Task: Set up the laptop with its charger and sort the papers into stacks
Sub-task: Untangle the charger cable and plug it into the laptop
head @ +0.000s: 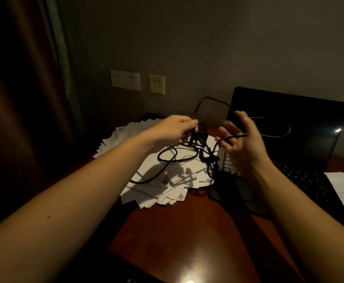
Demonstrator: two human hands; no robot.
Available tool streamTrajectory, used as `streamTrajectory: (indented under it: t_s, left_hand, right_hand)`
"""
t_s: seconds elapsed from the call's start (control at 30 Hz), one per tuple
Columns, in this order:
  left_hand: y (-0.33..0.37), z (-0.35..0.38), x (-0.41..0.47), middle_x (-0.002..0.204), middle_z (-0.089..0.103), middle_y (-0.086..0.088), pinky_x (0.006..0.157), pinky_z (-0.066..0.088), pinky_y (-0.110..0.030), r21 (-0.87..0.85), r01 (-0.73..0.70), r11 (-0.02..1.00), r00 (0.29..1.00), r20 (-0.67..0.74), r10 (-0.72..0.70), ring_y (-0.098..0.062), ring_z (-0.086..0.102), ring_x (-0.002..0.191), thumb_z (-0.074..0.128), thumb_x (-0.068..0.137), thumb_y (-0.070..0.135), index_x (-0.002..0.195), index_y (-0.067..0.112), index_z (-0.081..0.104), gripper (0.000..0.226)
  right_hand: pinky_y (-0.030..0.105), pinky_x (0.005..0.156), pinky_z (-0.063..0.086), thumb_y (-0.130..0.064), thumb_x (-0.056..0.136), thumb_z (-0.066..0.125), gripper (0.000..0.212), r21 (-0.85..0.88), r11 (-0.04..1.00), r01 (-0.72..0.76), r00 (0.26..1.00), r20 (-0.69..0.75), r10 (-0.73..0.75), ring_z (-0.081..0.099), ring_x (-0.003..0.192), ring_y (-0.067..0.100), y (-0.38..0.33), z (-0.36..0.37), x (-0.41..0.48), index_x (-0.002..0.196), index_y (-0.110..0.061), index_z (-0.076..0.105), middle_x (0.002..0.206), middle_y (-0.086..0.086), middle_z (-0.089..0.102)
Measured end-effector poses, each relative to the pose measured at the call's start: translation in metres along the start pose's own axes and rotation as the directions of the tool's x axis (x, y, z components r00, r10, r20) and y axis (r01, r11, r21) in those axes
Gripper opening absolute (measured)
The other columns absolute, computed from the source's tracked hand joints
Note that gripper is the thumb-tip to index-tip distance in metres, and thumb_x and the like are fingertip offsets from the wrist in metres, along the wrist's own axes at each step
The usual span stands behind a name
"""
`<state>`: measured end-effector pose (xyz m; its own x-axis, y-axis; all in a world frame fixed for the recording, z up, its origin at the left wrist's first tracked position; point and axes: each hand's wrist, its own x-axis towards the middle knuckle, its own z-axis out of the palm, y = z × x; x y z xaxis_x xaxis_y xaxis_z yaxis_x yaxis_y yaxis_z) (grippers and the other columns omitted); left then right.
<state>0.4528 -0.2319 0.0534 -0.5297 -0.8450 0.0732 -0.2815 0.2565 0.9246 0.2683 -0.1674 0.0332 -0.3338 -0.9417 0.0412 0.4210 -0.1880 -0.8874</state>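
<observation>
Your left hand [174,130] pinches the charger cable [225,137], right hand [245,146] curls round it too, papers [156,186] on the dim desk [187,231] below.

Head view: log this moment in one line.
left grip: pinches charger cable | right grip: holds charger cable | laptop: open | papers: unsorted pile

Dim, desk [187,231] glare, wide-angle warping

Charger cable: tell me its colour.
Black; the charger cable shows best in the head view, over white papers.
</observation>
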Motion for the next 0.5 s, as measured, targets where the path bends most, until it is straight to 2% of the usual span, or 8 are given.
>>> streamTrajectory:
  t_s: [0.03, 0.1, 0.17, 0.23, 0.3, 0.33, 0.43, 0.5]
  left_hand:
    - [-0.004, 0.004, 0.001, 0.075, 0.052, 0.002, 0.057, 0.034, -0.023, 0.104, 0.026, 0.994, 0.999, -0.038, -0.022, -0.01, 0.046, 0.067, 0.042, 0.108, 0.03, 0.093, 0.014, 0.063, 0.031]
    - [-0.019, 0.01, 0.005, 0.079, 0.054, -0.001, 0.064, 0.038, -0.028, 0.304, 0.063, 0.951, 0.995, -0.092, -0.037, -0.013, 0.048, 0.072, 0.038, 0.109, 0.029, 0.091, 0.014, 0.059, 0.031]
    - [-0.035, 0.017, 0.009, 0.088, 0.059, -0.008, 0.073, 0.042, -0.034, 0.418, 0.087, 0.904, 0.996, -0.058, -0.069, -0.021, 0.055, 0.082, 0.037, 0.109, 0.031, 0.093, 0.011, 0.056, 0.032]
    - [-0.046, 0.024, 0.01, 0.097, 0.061, -0.011, 0.073, 0.043, -0.037, 0.513, 0.108, 0.852, 0.994, -0.047, -0.098, -0.023, 0.057, 0.087, 0.038, 0.108, 0.035, 0.102, 0.009, 0.057, 0.033]
    - [-0.053, 0.03, 0.011, 0.104, 0.062, -0.007, 0.076, 0.047, -0.037, 0.583, 0.099, 0.806, 0.995, -0.067, -0.074, -0.02, 0.057, 0.089, 0.046, 0.105, 0.038, 0.111, 0.014, 0.059, 0.028]
    - [-0.057, 0.033, 0.012, 0.113, 0.063, -0.007, 0.083, 0.051, -0.039, 0.597, 0.087, 0.797, 0.996, -0.065, -0.06, -0.021, 0.058, 0.097, 0.051, 0.103, 0.039, 0.116, 0.018, 0.058, 0.026]
    - [-0.066, 0.039, 0.013, 0.139, 0.054, -0.005, 0.101, 0.048, -0.043, 0.672, 0.05, 0.739, 0.999, -0.019, -0.05, -0.024, 0.055, 0.121, 0.058, 0.099, 0.036, 0.139, 0.027, 0.05, 0.042]
    - [-0.069, 0.041, 0.016, 0.146, 0.047, -0.006, 0.105, 0.044, -0.044, 0.724, 0.01, 0.69, 0.999, 0.027, -0.043, -0.028, 0.048, 0.13, 0.056, 0.099, 0.032, 0.15, 0.032, 0.038, 0.054]
  right_hand:
    - [0.045, 0.101, 0.049, -0.045, 0.099, 0.05, 0.037, 0.048, 0.999, -0.004, 0.998, -0.056, 0.007, 0.061, 0.115, 0.024, -0.005, -0.004, 0.001, 0.125, -0.02, 0.058, 0.128, 0.01, 0.061]
    - [0.046, 0.097, 0.051, -0.045, 0.104, 0.039, 0.042, 0.123, 0.992, -0.021, 0.99, -0.138, 0.038, 0.062, 0.113, 0.025, -0.014, -0.016, 0.004, 0.108, -0.011, 0.063, 0.121, 0.01, 0.066]
    - [0.04, 0.08, 0.056, -0.04, 0.106, 0.037, 0.041, 0.17, 0.983, -0.076, 0.977, -0.185, 0.107, 0.069, 0.093, 0.023, -0.02, -0.027, 0.005, 0.088, -0.01, 0.059, 0.102, 0.011, 0.07]
    - [0.026, 0.055, 0.055, -0.032, 0.105, 0.041, 0.034, 0.104, 0.972, -0.213, 0.946, -0.228, 0.231, 0.062, 0.066, 0.013, -0.021, -0.037, 0.004, 0.079, -0.013, 0.053, 0.082, 0.007, 0.066]
    - [0.017, 0.039, 0.045, -0.024, 0.104, 0.042, 0.027, -0.076, 0.93, -0.359, 0.913, -0.234, 0.333, 0.049, 0.057, 0.008, -0.017, -0.047, 0.003, 0.08, -0.014, 0.051, 0.071, 0.002, 0.055]
    - [0.016, 0.037, 0.041, -0.021, 0.103, 0.039, 0.023, -0.172, 0.899, -0.403, 0.903, -0.232, 0.361, 0.045, 0.056, 0.008, -0.015, -0.051, 0.004, 0.085, -0.014, 0.05, 0.069, 0.0, 0.049]
    - [0.018, 0.04, 0.039, -0.017, 0.103, 0.036, 0.018, -0.399, 0.816, -0.419, 0.906, -0.252, 0.341, 0.045, 0.057, 0.009, -0.007, -0.057, 0.006, 0.106, -0.007, 0.051, 0.073, 0.002, 0.05]
    - [0.021, 0.046, 0.046, -0.016, 0.102, 0.037, 0.021, -0.43, 0.79, -0.437, 0.898, -0.262, 0.354, 0.054, 0.063, 0.013, -0.004, -0.055, 0.005, 0.111, -0.003, 0.052, 0.085, 0.008, 0.059]
